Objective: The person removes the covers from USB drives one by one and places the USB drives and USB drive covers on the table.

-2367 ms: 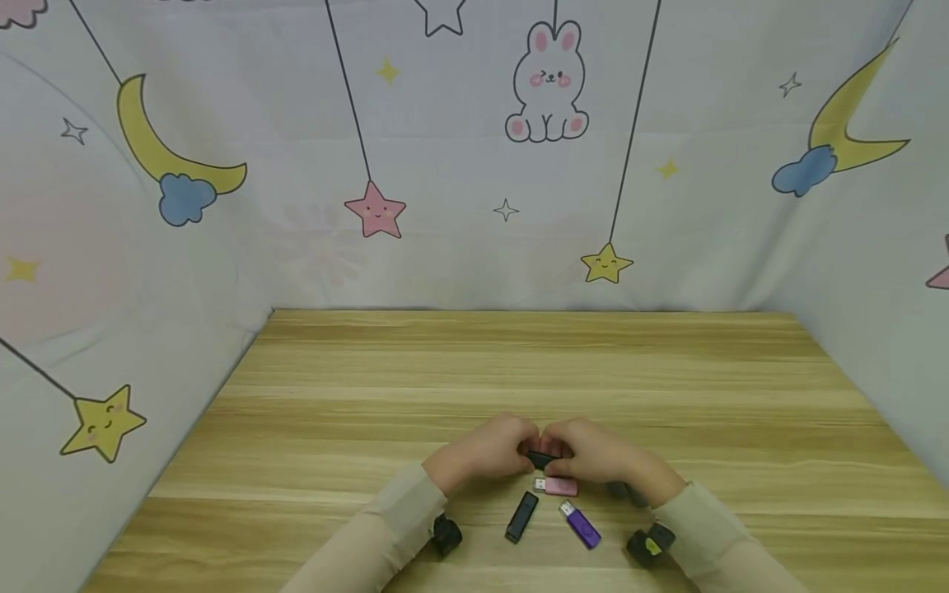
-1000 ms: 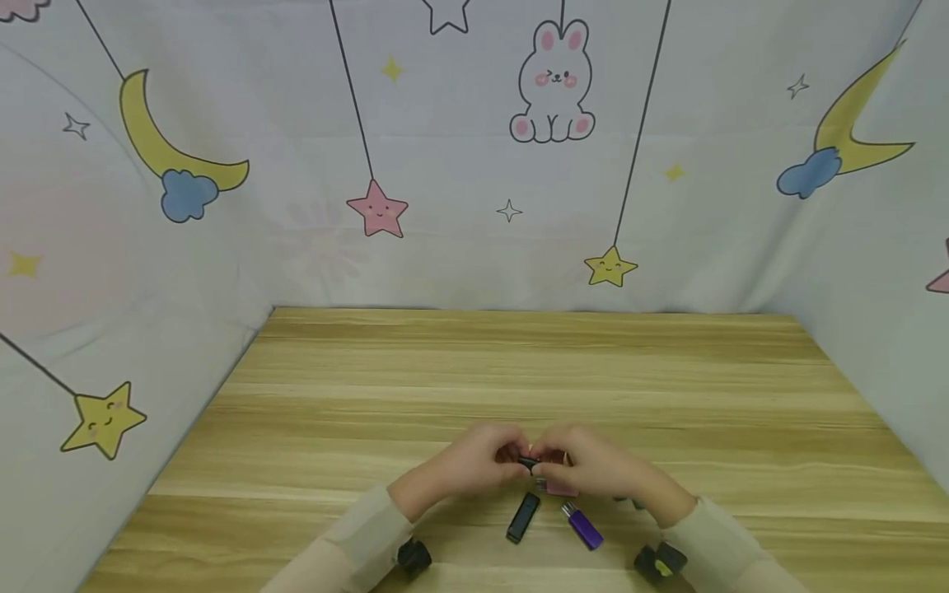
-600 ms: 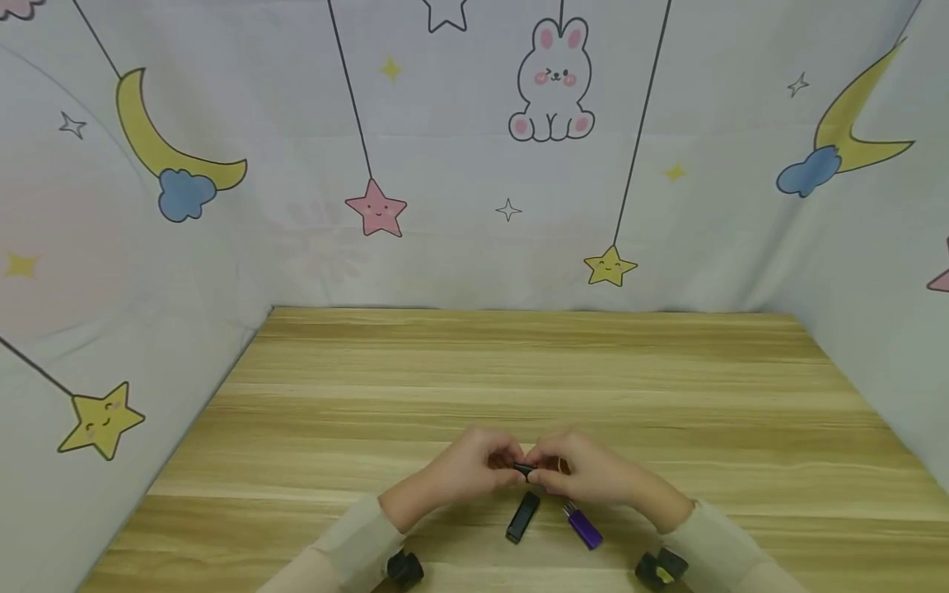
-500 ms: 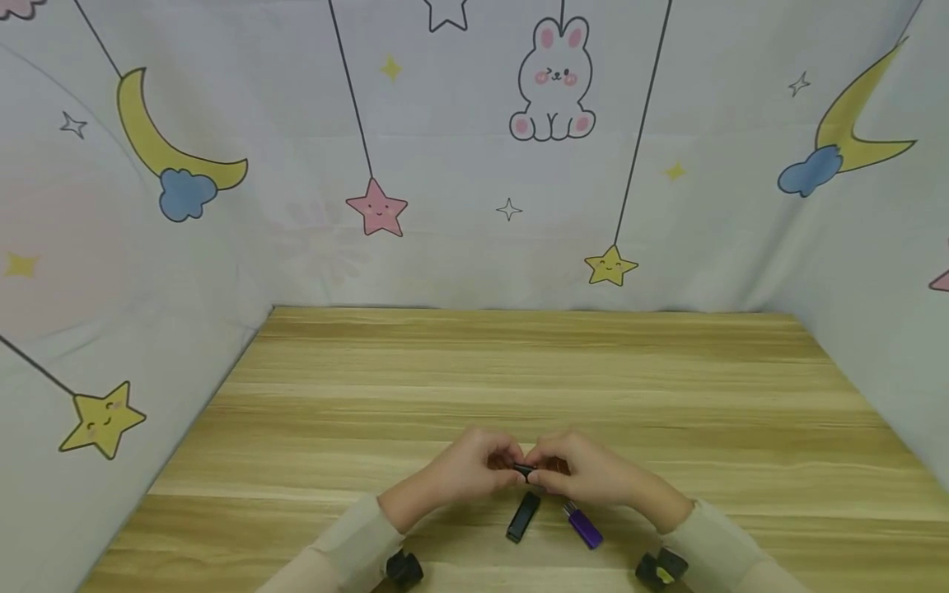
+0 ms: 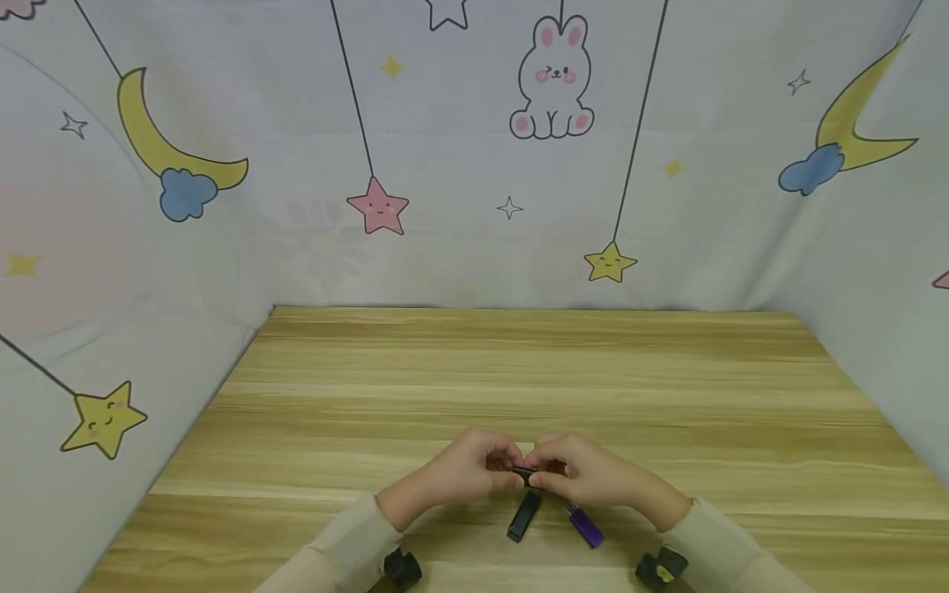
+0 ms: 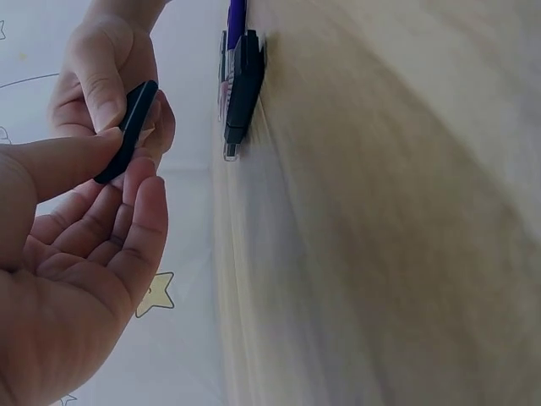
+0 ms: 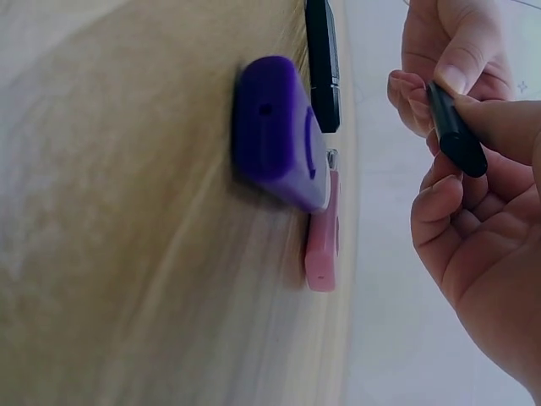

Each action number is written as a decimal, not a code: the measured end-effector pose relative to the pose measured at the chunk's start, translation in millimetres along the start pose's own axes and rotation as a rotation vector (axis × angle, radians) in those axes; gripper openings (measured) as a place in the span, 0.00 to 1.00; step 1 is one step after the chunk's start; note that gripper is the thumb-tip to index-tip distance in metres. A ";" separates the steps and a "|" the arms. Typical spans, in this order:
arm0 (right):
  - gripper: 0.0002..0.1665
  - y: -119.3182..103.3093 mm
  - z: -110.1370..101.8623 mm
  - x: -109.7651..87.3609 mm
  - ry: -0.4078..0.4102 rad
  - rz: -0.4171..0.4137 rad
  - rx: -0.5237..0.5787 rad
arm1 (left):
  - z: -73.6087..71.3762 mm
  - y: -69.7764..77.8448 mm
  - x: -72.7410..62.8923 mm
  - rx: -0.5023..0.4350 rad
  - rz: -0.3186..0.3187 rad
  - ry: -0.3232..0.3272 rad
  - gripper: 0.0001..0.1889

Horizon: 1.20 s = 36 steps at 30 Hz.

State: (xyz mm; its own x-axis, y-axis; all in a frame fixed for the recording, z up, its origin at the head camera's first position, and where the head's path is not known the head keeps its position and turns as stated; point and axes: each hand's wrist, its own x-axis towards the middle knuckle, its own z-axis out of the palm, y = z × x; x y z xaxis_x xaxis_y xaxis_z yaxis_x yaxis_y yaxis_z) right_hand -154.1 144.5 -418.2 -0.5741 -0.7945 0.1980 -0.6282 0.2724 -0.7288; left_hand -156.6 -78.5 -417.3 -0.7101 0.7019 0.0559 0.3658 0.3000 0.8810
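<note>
Between both hands, raised above the table, is a slim black USB stick, its casing seen clearly in the right wrist view. My left hand pinches one end with thumb and fingertips; my right hand pinches the other end. The thumbs almost meet on the stick. Just below the hands a second black USB stick lies on the table. Beside it lies a purple USB stick, metal plug pointing away. A pink USB stick shows in the right wrist view; my right hand covers it in the head view.
The wooden table runs back to a white cloth printed with stars, moons and a rabbit, with more cloth along both sides. Dark wrist cameras sit under the sleeves, close to the tabletop.
Both hands have come slightly nearer and a little left with the black stick. The right hand now hides the pink stick and a dark item that showed beside the right wrist. The grips persist.
</note>
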 end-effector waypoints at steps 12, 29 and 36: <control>0.11 -2.7 -4.2 13.2 -0.029 0.042 0.018 | -13.6 1.7 -3.9 -0.019 -0.072 0.011 0.04; 0.12 -17.2 -17.3 76.1 -0.061 -0.009 -0.051 | -75.0 0.4 -14.7 -0.003 -0.058 0.041 0.07; 0.12 -20.2 -20.4 88.0 -0.070 -0.007 -0.083 | -87.1 1.0 -17.5 0.000 -0.062 0.054 0.07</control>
State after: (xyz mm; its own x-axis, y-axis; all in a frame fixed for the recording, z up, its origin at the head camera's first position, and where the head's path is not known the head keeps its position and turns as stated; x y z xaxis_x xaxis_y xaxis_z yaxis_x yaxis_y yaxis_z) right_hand -202.6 80.1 -372.7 -0.5336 -0.8315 0.1547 -0.6750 0.3084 -0.6703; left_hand -196.3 -146.8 -376.5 -0.7628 0.6461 0.0269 0.3206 0.3417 0.8835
